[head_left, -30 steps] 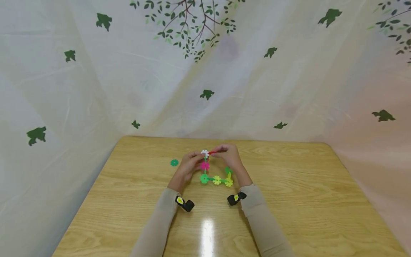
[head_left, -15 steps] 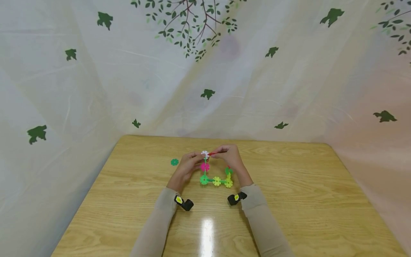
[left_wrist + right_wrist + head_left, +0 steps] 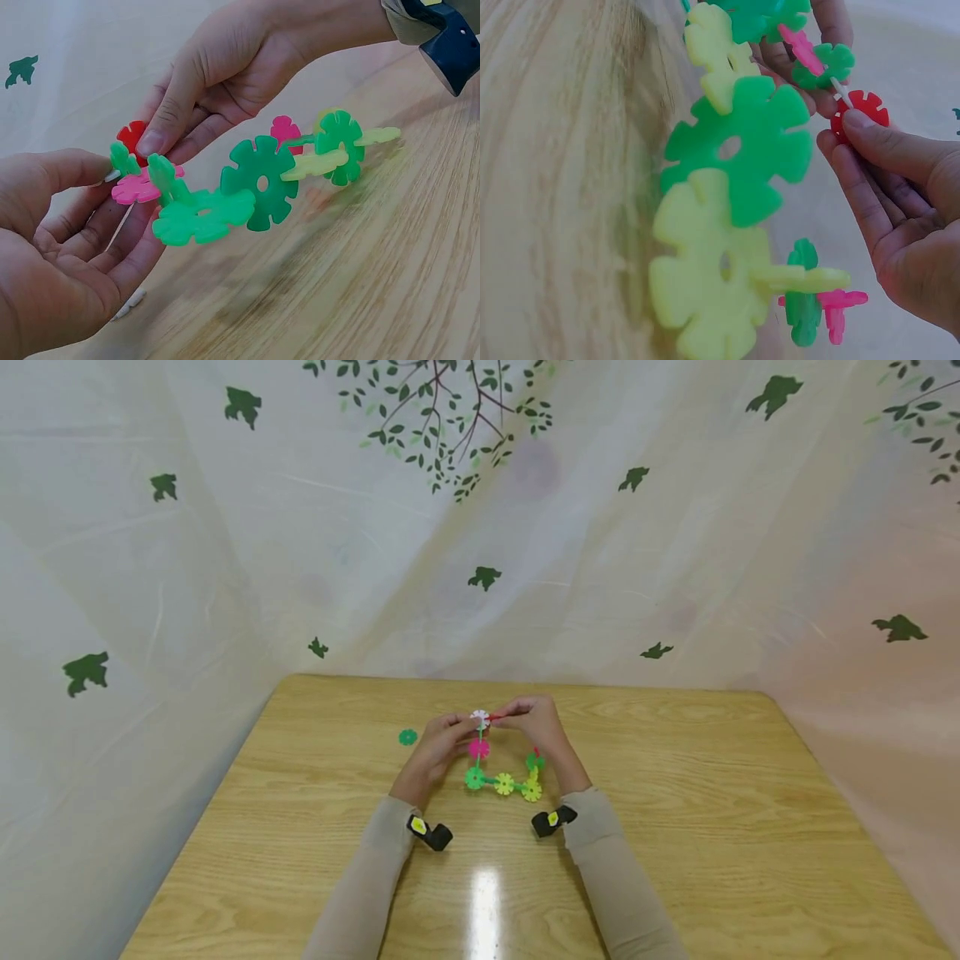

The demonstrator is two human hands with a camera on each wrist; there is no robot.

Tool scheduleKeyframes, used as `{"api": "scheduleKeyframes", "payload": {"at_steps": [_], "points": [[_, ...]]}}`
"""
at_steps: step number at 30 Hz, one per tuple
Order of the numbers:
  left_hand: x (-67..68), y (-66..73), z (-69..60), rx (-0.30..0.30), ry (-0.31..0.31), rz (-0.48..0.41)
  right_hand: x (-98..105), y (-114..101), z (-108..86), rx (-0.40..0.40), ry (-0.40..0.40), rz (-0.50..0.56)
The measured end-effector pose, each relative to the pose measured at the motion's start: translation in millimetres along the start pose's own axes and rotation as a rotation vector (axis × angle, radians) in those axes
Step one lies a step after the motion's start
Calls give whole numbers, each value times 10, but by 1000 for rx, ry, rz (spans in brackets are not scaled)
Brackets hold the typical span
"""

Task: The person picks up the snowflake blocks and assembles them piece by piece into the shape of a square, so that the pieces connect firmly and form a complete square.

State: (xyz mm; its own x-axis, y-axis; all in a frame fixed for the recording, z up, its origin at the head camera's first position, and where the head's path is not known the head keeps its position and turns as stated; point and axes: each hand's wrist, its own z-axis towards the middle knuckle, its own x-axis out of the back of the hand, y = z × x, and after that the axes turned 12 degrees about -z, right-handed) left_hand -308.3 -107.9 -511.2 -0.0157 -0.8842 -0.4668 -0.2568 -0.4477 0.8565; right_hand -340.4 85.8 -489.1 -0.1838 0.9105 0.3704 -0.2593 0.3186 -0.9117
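My left hand pinches a white flower-shaped disc at the end of a chain of interlocking plastic flower discs. My right hand holds a red flower disc between thumb and fingers, its edge against the white disc; whether the slots are engaged I cannot tell. From the white disc the chain hangs through a pink disc to a light green disc. It turns right through a yellow disc and rises through a green disc to a pink piece at its other end.
A loose green flower disc lies on the wooden table, left of my left hand. Behind the table hangs a pale curtain printed with leaves and birds. Black wrist cameras sit on both sleeves.
The lower part of the chain has swung slightly toward me and left, and more of the pinkish-red tip at its right end shows. Both hands stay nearly still, holding the same discs.
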Motion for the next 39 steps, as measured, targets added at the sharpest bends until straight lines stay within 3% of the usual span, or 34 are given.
{"api": "scheduleKeyframes", "payload": {"at_steps": [7, 15, 22, 29, 39], "points": [[24, 12, 6, 17, -37, 13, 20, -19, 9, -25, -60, -45], [43, -8, -17, 43, -39, -1, 19, -51, -24, -15, -117, -119], [66, 19, -116, 28, -31, 7, 25, -134, -47, -9, -173, -176], [144, 30, -207, 22, -76, 50, 54, -216, -23, 18, -254, -243], [282, 9, -309, 58, -74, 99, 62, -302, 66, 36, -330, -388]]}}
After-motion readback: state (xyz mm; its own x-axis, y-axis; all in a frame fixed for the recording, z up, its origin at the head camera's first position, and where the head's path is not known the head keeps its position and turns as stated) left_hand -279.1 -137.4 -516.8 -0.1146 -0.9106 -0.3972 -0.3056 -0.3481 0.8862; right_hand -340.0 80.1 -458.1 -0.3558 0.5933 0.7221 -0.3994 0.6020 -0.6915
